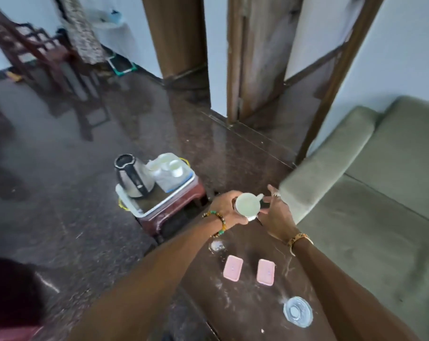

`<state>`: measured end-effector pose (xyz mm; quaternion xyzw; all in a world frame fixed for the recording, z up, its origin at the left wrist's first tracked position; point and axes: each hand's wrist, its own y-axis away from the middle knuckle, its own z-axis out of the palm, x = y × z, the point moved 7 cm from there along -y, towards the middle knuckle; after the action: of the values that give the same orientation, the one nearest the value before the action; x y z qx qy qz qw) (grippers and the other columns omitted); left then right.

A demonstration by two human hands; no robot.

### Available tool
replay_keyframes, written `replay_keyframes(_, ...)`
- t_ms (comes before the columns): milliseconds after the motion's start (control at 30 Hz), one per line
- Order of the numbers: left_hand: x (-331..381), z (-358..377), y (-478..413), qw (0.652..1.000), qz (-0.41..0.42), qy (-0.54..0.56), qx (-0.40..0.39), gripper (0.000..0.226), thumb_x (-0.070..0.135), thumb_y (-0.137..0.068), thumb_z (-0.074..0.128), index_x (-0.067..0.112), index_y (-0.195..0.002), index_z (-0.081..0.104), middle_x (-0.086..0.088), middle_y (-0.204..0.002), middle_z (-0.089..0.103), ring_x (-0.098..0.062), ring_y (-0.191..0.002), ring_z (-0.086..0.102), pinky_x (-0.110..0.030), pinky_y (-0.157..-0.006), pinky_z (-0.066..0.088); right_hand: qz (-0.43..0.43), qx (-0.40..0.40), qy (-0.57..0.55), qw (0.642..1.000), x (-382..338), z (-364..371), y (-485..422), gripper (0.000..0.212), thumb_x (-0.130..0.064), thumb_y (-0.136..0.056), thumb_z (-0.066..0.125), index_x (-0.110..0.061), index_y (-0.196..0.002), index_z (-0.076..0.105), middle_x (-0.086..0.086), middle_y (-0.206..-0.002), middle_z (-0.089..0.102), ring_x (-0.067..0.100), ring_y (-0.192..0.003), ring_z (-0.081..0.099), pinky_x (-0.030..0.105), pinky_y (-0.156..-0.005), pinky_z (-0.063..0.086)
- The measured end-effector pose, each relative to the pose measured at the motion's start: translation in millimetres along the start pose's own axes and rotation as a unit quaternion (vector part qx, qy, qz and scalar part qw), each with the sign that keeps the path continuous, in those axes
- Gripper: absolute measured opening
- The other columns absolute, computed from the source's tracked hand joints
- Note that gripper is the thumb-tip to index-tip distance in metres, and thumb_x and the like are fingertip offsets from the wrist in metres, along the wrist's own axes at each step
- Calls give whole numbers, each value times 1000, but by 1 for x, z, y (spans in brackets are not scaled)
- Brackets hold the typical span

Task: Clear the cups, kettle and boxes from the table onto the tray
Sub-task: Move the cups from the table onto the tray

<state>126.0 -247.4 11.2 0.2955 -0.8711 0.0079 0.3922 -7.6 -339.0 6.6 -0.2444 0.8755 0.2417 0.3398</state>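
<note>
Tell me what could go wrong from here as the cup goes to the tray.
1. The cup is gripped by the left hand at the far edge of the table; a slip could drop it on the hard floor.
2. The tray already carries the kettle and other cups; setting another down in the remaining space may knock them.

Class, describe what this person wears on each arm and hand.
Both forearms are bare. The left hand has a bracelet of green, amber and dark beads at its wrist; the right hand has a tan-and-gold wristband and a finger ring.
</note>
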Motion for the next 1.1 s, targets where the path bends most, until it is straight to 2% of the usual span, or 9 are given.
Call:
replay_keyframes(67, -13, -44, 10, 999, -12, 29, 28, 70, 27, -55, 88, 25, -119, 61, 4, -113, 69, -16, -103, 63, -29, -89, 53, -11, -2, -4, 1000, -43, 15, 0, 70, -8, -85, 67, -13, -148, 37, 5, -127, 65, 24, -112, 64, 30, -94, 46)
replay_keyframes(133, -28, -81, 17, 998, -22, 40, 51, 68, 29, -56, 88, 25, -119, 61, 4, -113, 69, -17, -104, 63, -33, -92, 53, -22, -8, -7, 1000, -82, 33, 2, 53, -9, -84, 65, -15, -135, 51, 3, -115, 71, 25, -111, 65, 34, -95, 50)
replay_keyframes(233, -59, -129, 28, 996, -36, 13, 84, 63, 35, -58, 86, 28, -116, 62, 7, -112, 69, -17, -104, 62, -29, -89, 51, -36, -24, -23, 999, -133, 72, 7, 45, -7, -83, 61, -17, -126, 61, 1, -114, 72, 24, -107, 67, 37, -95, 53)
replay_keyframes(400, -132, -182, 40, 993, -71, -4, 94, 62, 34, -55, 85, 27, -113, 63, 8, -107, 69, -15, -100, 63, -21, -80, 45, -31, -47, -84, 995, -188, 150, 16, 44, -7, -85, 57, -22, -126, 60, -4, -114, 68, 21, -104, 67, 45, -93, 57)
replay_keyframes(500, -181, -205, 45, 992, -91, 14, 85, 71, 33, -49, 87, 27, -115, 62, 9, -109, 69, -13, -100, 62, -21, -84, 49, -24, -61, -86, 994, -214, 197, 16, 44, -6, -85, 54, -23, -125, 61, -3, -114, 70, 24, -105, 67, 47, -94, 56)
replay_keyframes(633, -227, -240, 40, 992, -100, 53, 64, 57, 27, -61, 83, 27, -114, 63, 7, -109, 69, -15, -104, 63, -32, -95, 53, -13, -53, -68, 996, -250, 239, 6, 36, -13, -88, 55, -24, -121, 65, -1, -111, 72, 24, -104, 67, 39, -93, 56)
replay_keyframes(767, -246, -272, 30, 985, -109, 126, 47, 42, 9, -61, 67, 20, -101, 69, -1, -98, 74, -21, -97, 67, -36, -84, 58, -15, -35, -22, 999, -281, 251, -12, 42, -6, -86, 50, -12, -126, 62, 8, -111, 70, 27, -101, 65, 34, -82, 54)
replay_keyframes(933, -263, -286, 1, 971, -123, 200, 49, 51, 3, -63, 62, 22, -111, 65, 1, -95, 74, -16, -95, 68, -37, -83, 59, -21, -18, -48, 998, -307, 257, -31, 53, -4, -83, 46, -19, -132, 59, -1, -98, 68, 6, -75, 60, 16, -56, 42)
replay_keyframes(1100, -278, -278, -33, 965, -145, 213, 38, 48, 3, -70, 64, 19, -116, 60, -4, -100, 73, -17, -95, 68, -34, -88, 57, -6, -17, -73, 997, -304, 268, -62, 50, -3, -83, 47, -17, -130, 59, -2, -106, 66, 9, -84, 59, 15, -62, 40)
